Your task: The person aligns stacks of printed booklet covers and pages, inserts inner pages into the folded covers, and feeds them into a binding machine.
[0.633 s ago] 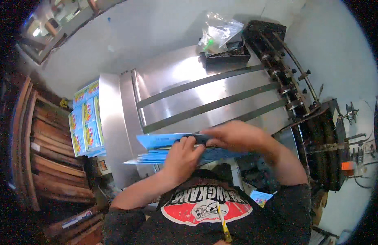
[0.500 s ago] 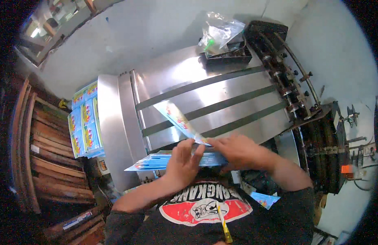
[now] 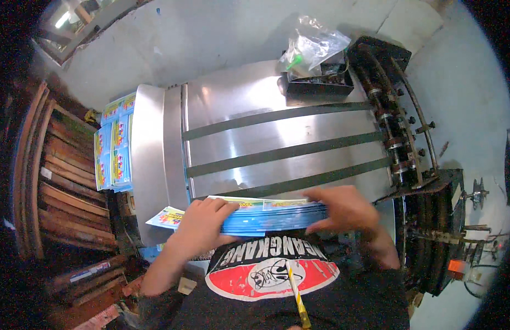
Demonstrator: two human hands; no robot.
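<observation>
A thick stack of blue-edged printed sheets (image 3: pixel 271 217) is held flat just in front of my chest, above the near edge of a steel machine table (image 3: pixel 249 115). My left hand (image 3: pixel 197 228) grips the stack's left end with fingers curled over the top. The stack's right end sits in my right hand (image 3: pixel 343 209). One loose printed sheet (image 3: pixel 165 217) pokes out to the left below my left hand.
Three dark belts (image 3: pixel 282 154) run across the steel table toward a roller assembly (image 3: pixel 395 126) on the right. A black tray with a clear plastic bag (image 3: pixel 315 47) sits at the far edge. More printed sheets (image 3: pixel 114 143) are stacked left of the table, beside wooden slats (image 3: pixel 51 176).
Earlier one sheet was lifted, tilted, above the pile. Now the sheets lie gathered into one squared stack with a hand at each end.
</observation>
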